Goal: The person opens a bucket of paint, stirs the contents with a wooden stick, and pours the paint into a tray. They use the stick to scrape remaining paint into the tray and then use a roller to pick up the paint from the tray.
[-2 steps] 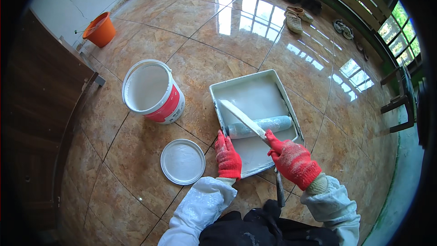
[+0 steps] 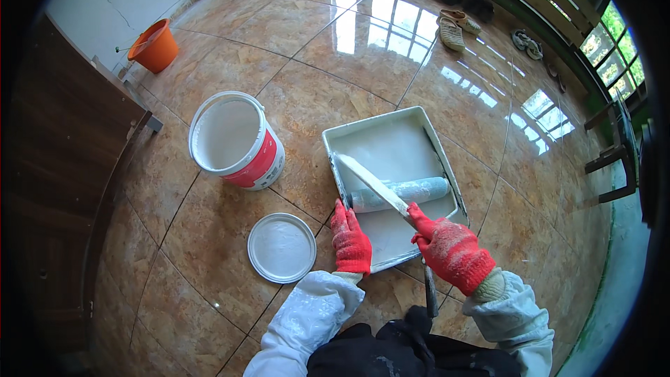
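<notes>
Lying past both fingers (image 2: 344, 213): roller (image 2: 403, 192).

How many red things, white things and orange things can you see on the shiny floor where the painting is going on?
Red: 2 - red knitted glove on the left hand, red knitted glove on the right hand
White: 3 - round white paint bucket, flat round white lid, rectangular white paint tray
Orange: 1 - small orange plastic bucket
Total: 6

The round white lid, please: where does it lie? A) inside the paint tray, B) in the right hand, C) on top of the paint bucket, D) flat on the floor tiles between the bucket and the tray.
D: the round white lid lies flat on the floor tiles, below the open paint bucket and left of the paint tray.
</notes>
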Tool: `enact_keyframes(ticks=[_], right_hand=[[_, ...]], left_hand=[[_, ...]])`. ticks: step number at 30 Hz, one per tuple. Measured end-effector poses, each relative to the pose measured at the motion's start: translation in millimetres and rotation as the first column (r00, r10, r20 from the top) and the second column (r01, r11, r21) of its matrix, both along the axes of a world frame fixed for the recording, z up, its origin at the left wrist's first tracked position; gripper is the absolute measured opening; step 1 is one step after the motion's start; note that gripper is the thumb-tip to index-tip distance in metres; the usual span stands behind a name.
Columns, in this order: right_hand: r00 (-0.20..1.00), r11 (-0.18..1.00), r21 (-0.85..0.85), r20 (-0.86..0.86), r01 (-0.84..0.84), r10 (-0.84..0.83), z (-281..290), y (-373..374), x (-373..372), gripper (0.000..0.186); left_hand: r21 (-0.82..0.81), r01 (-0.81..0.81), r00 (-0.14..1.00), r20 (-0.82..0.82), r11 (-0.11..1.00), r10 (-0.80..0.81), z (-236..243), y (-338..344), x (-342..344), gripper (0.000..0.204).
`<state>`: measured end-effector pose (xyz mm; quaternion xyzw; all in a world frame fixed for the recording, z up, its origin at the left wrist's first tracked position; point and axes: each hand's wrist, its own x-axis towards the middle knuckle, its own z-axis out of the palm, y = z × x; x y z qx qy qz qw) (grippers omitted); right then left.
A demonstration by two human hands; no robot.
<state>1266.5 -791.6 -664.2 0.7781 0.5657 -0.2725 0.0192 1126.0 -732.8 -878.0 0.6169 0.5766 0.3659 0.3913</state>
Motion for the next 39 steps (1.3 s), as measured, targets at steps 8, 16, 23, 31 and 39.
enact_keyframes(ticks=[8,16,23,31,39], right_hand=[[0.998,0.998,-0.011,-0.003,-0.055,0.055,30,-3,-1,0.054],[0.998,0.999,0.036,0.056,-0.029,0.027,-5,3,-2,0.054],[0.981,0.996,0.079,0.193,-0.039,0.023,0,-29,17,0.054],[0.944,0.987,0.057,0.289,0.148,-0.158,1,-33,49,0.056],[0.983,0.989,0.124,0.157,0.078,-0.097,-15,-22,40,0.053]], left_hand=[[-0.059,-0.026,0.999,0.017,0.998,0.027,2,1,-1,0.047],[-0.059,-0.027,0.999,0.04,0.998,0.03,-3,1,3,0.047],[-0.044,-0.045,0.998,0.045,0.998,0.047,-6,1,-2,0.048],[-0.026,-0.066,0.997,0.045,0.998,0.067,-10,1,-3,0.046],[-0.045,-0.062,0.997,0.052,0.997,0.064,-6,1,-2,0.046]])
